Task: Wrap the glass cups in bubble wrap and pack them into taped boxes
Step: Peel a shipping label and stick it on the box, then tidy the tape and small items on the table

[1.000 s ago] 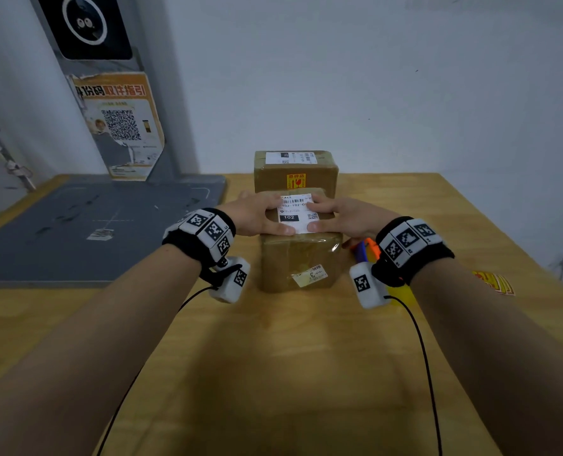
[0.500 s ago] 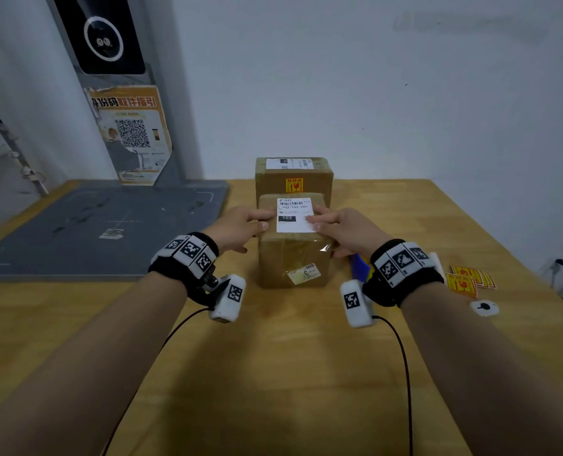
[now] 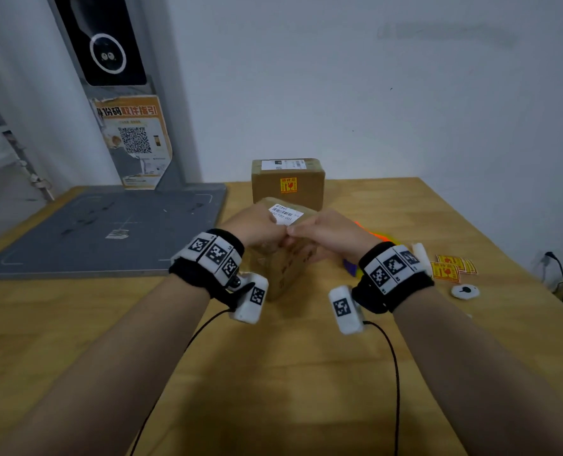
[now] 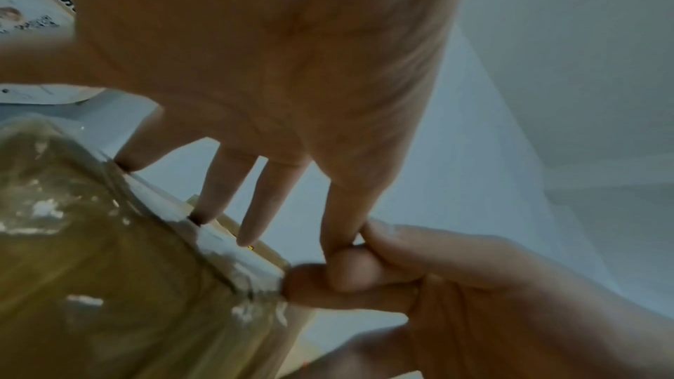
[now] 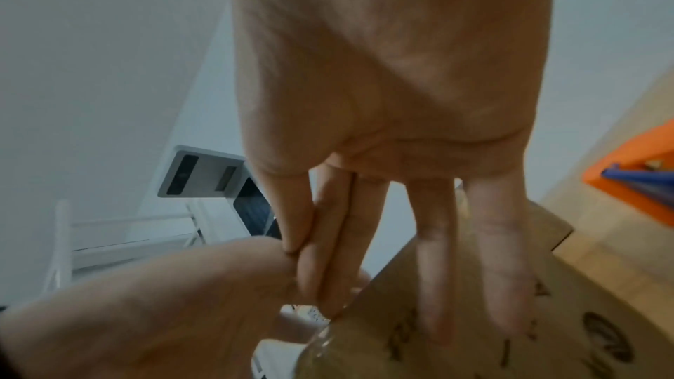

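Tilted box [image 3: 283,258] between both hands, second box [image 3: 288,182] just behind, stickers [image 3: 451,268] right, mat [image 3: 109,232] left.

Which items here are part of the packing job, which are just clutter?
In the job:
- near taped box, held by left hand and right hand
- white label on it
- second box behind

Lying about:
- grey mat
- fragile stickers
- white disc
- QR poster
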The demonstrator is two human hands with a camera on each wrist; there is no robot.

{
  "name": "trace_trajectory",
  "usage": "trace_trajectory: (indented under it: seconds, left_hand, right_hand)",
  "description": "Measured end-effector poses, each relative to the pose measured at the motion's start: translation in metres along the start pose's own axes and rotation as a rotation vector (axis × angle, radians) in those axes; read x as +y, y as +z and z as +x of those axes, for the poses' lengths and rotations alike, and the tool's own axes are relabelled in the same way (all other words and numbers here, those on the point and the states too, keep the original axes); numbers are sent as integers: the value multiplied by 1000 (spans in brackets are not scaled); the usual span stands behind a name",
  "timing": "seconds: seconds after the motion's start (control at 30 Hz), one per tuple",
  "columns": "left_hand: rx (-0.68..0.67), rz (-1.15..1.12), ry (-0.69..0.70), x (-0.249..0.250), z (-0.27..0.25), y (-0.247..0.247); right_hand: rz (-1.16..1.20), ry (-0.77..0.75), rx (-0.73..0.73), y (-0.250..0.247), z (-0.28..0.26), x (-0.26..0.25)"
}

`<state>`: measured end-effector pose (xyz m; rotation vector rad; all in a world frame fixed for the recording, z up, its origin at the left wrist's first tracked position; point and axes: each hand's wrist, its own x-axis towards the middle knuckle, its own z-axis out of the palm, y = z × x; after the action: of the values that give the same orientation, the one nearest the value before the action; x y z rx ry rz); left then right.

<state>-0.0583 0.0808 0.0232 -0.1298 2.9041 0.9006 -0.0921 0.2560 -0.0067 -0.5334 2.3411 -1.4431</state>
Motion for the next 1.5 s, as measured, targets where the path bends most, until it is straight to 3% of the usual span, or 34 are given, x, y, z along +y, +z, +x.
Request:
trace_trajectory:
  seconds: [0.1, 0.17, 0.33, 0.43, 0.5, 0.57, 0.67, 0.8, 1.07, 1.5]
  left_hand:
    - [-47, 194, -8, -1, -1, 12]
    - [-7, 276, 31, -1, -4, 17]
    - [84, 100, -33, -20, 5, 9]
    - [234, 43, -76, -26, 12, 13]
    - [284, 58, -82, -14, 13, 23]
    - [290, -37, 4, 7, 13, 34]
    - [299, -258, 144, 39, 13, 52]
    - [270, -502, 198, 77, 21, 80]
    - [53, -786, 49, 128, 36, 124]
    - [-62, -813, 29, 171, 65, 162]
  right_hand:
    - [72, 34, 79, -14, -12, 5]
    - [37, 50, 136, -19, -15, 12]
    - [-18, 109, 153, -27, -22, 31]
    - [-57, 146, 192, -37, -29, 40]
    - [-145, 166, 263, -51, -35, 46]
    - [-285, 195, 366, -72, -39, 56]
    - [-662, 346, 479, -106, -49, 77]
    - [-880, 541, 439, -148, -60, 116]
    - [-937, 687, 146, -186, -51, 171]
    - [-848, 620, 222, -199, -41, 180]
